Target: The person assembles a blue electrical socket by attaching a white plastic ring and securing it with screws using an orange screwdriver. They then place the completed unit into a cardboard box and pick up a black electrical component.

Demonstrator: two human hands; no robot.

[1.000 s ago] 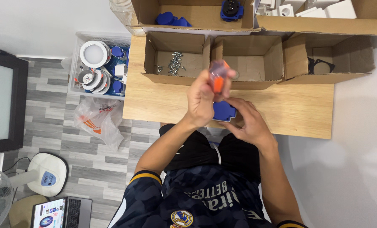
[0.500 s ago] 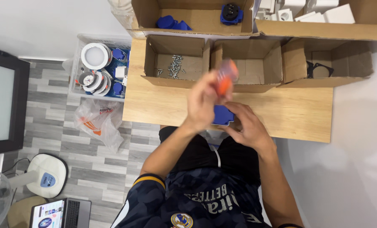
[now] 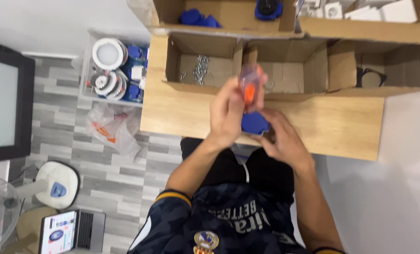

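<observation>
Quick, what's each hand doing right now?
Left hand: closed on the orange-handled tool, held upright.
Right hand: closed on the blue part, at the wooden table edge.

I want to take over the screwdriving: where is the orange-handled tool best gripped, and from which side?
Probably by its translucent orange handle, from the left. The orange-handled screwdriver stands roughly upright over the round blue plastic part, and the left hand already wraps that handle from the left. The right hand steadies the blue part from the right, so that side is taken. Its tip is hidden.
</observation>
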